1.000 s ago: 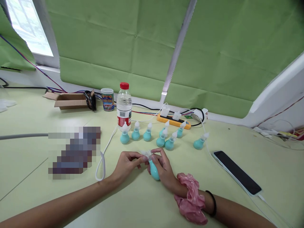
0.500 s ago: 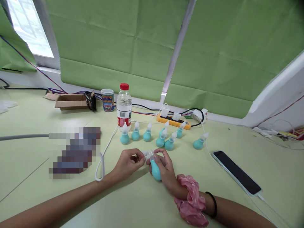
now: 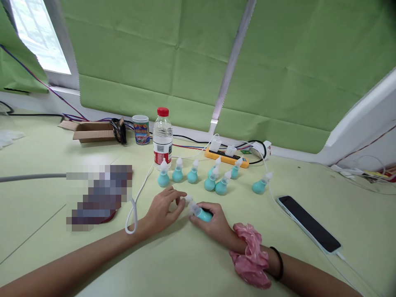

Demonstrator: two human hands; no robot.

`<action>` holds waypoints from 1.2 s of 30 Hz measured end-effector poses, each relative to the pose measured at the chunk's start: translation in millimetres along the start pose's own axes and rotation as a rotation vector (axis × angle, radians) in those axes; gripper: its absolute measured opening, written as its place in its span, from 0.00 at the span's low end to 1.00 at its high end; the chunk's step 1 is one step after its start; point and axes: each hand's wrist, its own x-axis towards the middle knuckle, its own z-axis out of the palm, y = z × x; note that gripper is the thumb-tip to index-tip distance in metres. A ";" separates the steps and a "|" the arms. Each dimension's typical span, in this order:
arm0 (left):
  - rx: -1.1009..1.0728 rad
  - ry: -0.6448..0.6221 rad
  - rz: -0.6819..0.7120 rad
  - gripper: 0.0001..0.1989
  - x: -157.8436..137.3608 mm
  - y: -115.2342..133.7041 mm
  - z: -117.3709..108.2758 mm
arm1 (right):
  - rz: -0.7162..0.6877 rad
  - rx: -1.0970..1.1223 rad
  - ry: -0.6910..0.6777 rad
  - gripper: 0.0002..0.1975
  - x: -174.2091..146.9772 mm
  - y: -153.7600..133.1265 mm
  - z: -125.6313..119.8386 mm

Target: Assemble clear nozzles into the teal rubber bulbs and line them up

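Note:
My right hand (image 3: 213, 222) is wrapped round a teal squeeze-bulb nasal aspirator (image 3: 203, 215), its clear neck tilted up to the left. The thumb and index finger of my left hand (image 3: 165, 208) close on its whitish tip (image 3: 187, 199); the small parts there are blurred. Beyond my hands several like aspirators stand on the table, among them one at the left (image 3: 163, 178) and one in the middle (image 3: 209, 183). Another aspirator (image 3: 259, 185) leans on its side, apart from them at the right.
Behind the aspirators are a red-capped water bottle (image 3: 162, 140), a printed can (image 3: 141, 130), an open cardboard box (image 3: 95, 133) and an orange power strip (image 3: 227, 158). A phone (image 3: 309, 222) on a white cable lies at right. A pixelated dark object (image 3: 102, 198) lies at left.
The held aspirator has tipped further left and lower, with my right hand now over its bulb. My left hand has moved slightly left and its fingers have spread a little.

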 end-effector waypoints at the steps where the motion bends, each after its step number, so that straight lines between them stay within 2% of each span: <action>1: -0.038 -0.035 -0.002 0.11 -0.9 5.6 -2.1 | -0.064 -0.065 -0.035 0.05 -1.8 -2.0 0.6; 5: 0.054 -0.232 0.110 0.15 -7.5 20.7 0.6 | -0.281 -0.325 -0.166 0.03 -6.4 -6.3 2.6; 8: 0.146 -0.286 0.170 0.17 -11.3 22.0 8.1 | -0.298 -0.461 -0.150 0.03 -7.0 -3.9 4.3; 11: 0.037 -0.318 0.133 0.20 -10.7 21.4 10.2 | -0.296 -0.429 -0.171 0.03 -7.4 -2.1 5.7; 15: -0.270 -0.378 -0.068 0.22 -5.8 26.5 6.6 | -0.325 -0.288 -0.223 0.02 -8.9 -6.6 4.9; 18: -0.487 -0.399 -0.322 0.24 -2.5 29.0 4.1 | -0.421 -0.245 -0.217 0.04 -9.8 -11.8 0.8; 20: -0.548 -0.336 -0.468 0.25 -0.9 25.4 2.7 | -0.491 -0.225 -0.190 0.06 -10.0 -14.3 -2.8; 21: -0.519 -0.272 -0.489 0.25 0.0 21.7 2.0 | -0.502 -0.208 -0.161 0.06 -9.9 -15.1 -4.5; 22: -0.449 -0.203 -0.453 0.24 0.9 17.0 1.5 | -0.489 -0.187 -0.126 0.06 -9.7 -15.7 -6.1; 24: -0.232 -0.120 -0.262 0.21 3.4 6.1 1.3 | -0.408 -0.144 -0.057 0.06 -8.8 -16.1 -8.4; 26: -0.015 -0.150 -0.078 0.17 6.1 -3.4 2.4 | -0.336 -0.104 -0.032 0.06 -7.4 -16.0 -10.0; 28: 0.126 -0.214 -0.004 0.13 8.1 -8.6 4.2 | -0.294 -0.063 -0.028 0.04 -5.9 -15.7 -11.1; 31: 0.194 -0.262 0.036 0.14 8.5 -8.2 5.2 | -0.281 -0.054 -0.011 0.04 -3.5 -14.4 -14.1; 36: 0.171 -0.387 0.206 0.17 6.1 -1.4 1.9 | -0.296 -0.221 0.051 0.08 4.9 -9.4 -26.4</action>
